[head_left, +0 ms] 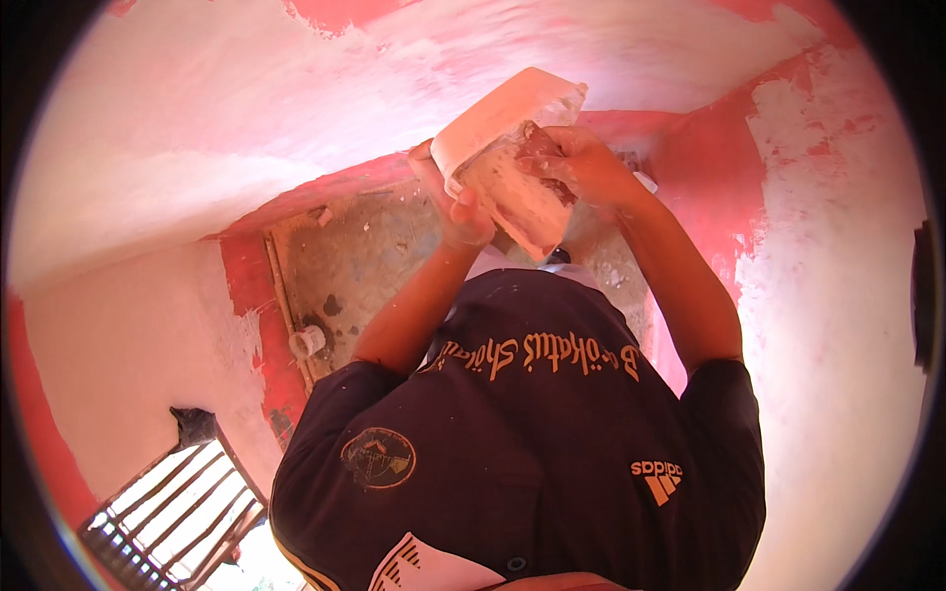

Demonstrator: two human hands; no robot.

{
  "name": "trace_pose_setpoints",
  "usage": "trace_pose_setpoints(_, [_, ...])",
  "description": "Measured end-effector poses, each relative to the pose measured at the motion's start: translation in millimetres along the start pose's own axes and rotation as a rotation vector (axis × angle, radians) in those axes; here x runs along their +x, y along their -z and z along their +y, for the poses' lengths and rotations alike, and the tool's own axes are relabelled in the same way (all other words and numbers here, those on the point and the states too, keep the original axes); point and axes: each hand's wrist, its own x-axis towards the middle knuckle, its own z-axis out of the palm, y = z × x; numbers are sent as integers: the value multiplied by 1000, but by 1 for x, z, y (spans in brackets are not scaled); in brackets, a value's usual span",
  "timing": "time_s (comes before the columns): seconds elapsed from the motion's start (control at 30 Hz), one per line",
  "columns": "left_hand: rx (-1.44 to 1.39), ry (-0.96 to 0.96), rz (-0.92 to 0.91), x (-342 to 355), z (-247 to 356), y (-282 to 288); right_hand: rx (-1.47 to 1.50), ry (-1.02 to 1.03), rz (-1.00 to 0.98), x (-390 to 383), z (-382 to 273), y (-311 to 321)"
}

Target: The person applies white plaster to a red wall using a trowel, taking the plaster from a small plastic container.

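Up ahead, in front of the wall, my left hand [458,209] grips the left end of a pale, box-shaped tub [507,116], its thumb on the near side and its fingers behind. The tub is tilted. Just under its near edge lies a flat, plaster-smeared trowel [517,202], tipped down toward me. My right hand [581,165] closes around a dark reddish-brown part that looks like the trowel's handle. Its fingers partly hide that part. Whitish plaster coats the trowel's face. The inside of the tub is mostly hidden.
Walls [325,108] with whitish coating over red paint surround me. On the stained floor [379,246], a white cylindrical container [307,342] stands near long poles [281,286] at the left. A barred window [182,502] is at lower left. A dark object [923,295] edges the right.
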Motion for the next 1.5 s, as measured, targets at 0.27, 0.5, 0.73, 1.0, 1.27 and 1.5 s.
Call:
trace_pose_setpoints(0.27, [-41,60,79,-14,8,-32,-74,55,88,-52,-26,49])
trace_pose_setpoints(0.5, [147,-154,-15,-22,23,-34,-542,316,316,-51,-35,63])
trace_pose_setpoints(0.73, [-108,-120,45,-38,27,-72,-456,288,154,-48,-15,52])
trace_pose_setpoints(1.0, [-114,-172,78,-45,39,-74,-506,320,146,-58,-10,28])
trace_pose_setpoints(1.27, [-98,-155,44,-46,23,-77,-372,173,21,-56,-12,33])
trace_pose_setpoints(1.5, [-204,14,40,-49,13,-62,-72,-32,12,-57,-10,34])
